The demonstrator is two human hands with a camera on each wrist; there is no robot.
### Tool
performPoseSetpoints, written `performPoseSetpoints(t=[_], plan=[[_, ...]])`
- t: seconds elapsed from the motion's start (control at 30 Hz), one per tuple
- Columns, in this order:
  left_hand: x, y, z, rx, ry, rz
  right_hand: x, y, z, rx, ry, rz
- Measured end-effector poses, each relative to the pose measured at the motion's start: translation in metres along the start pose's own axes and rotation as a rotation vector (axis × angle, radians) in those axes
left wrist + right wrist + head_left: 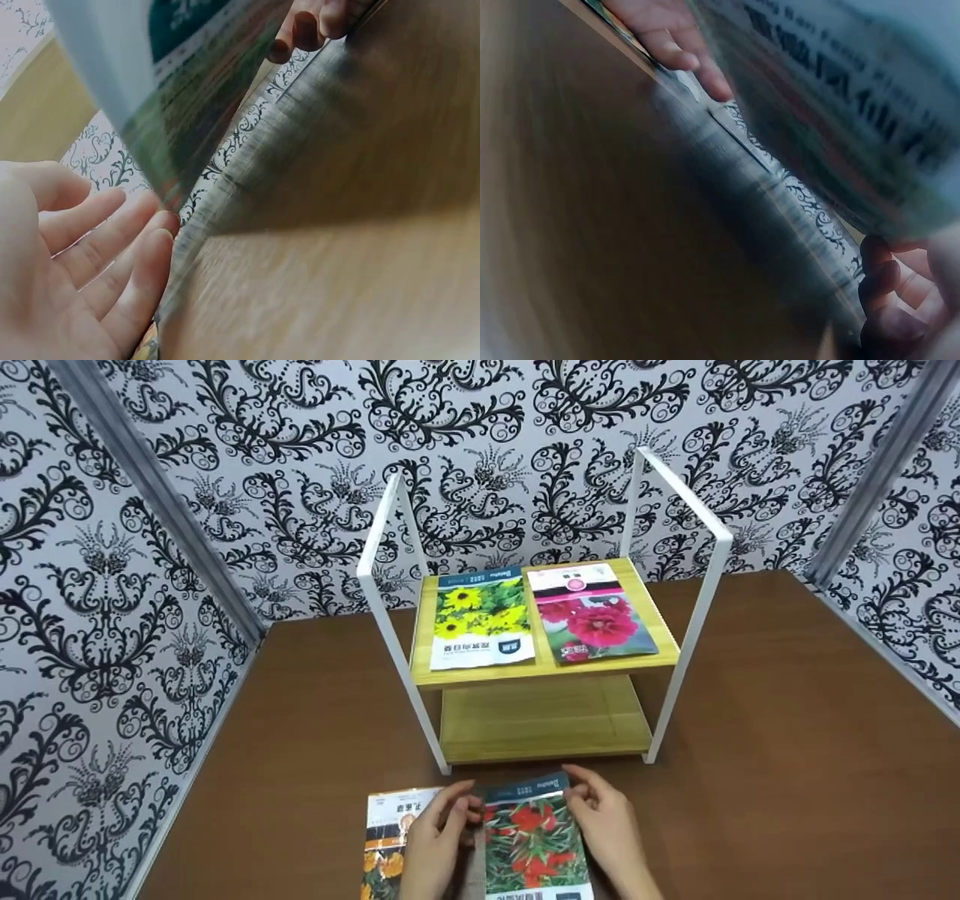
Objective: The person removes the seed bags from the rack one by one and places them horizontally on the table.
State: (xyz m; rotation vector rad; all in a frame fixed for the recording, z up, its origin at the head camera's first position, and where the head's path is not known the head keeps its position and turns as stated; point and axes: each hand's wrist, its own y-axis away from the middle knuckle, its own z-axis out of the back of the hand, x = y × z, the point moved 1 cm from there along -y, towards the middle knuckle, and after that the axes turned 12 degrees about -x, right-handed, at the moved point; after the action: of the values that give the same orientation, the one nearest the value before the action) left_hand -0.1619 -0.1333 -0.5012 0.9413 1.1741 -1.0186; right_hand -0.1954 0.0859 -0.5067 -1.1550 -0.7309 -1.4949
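A seed packet with red flowers (534,836) and a dark blue top band is held raised above the table, as both wrist views show. My right hand (611,829) pinches its upper right edge, the fingers curled at the edge in the right wrist view. My left hand (435,844) is at the opposite edge, its fingers (142,262) fairly straight and the fingertips right at the packet. Beneath and beside the left hand lies an orange-flower packet (381,832), partly hidden by that hand.
Beyond the hands stands a two-tier rack with white frames (709,585). Its upper wooden shelf (487,676) bears a yellow-flower packet (484,619) and a pink-flower packet (596,619), side by side. Below is a lower shelf (547,720). Patterned panels (465,442) enclose the brown table (300,750).
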Motion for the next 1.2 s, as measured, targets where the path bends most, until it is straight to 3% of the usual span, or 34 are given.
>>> performPoseSetpoints(t=[0.27,0.6,0.87,1.0,1.2], plan=[[-0.021,0.009,0.002,-0.028,0.033,-0.007,-0.001,-0.002,0.004,0.011,0.039,0.011],[0.006,-0.003,-0.004,0.01,0.063,0.018,0.0,0.001,-0.004,0.059,0.194,0.114],[0.006,0.001,-0.002,-0.002,0.011,0.007,0.0,0.005,-0.005,0.139,0.291,0.196],[0.002,0.004,0.0,-0.066,0.069,0.015,0.001,0.006,-0.006,0.138,0.317,0.215],[-0.004,0.007,0.001,-0.172,0.206,0.013,0.002,0.006,-0.004,0.073,0.244,0.13]])
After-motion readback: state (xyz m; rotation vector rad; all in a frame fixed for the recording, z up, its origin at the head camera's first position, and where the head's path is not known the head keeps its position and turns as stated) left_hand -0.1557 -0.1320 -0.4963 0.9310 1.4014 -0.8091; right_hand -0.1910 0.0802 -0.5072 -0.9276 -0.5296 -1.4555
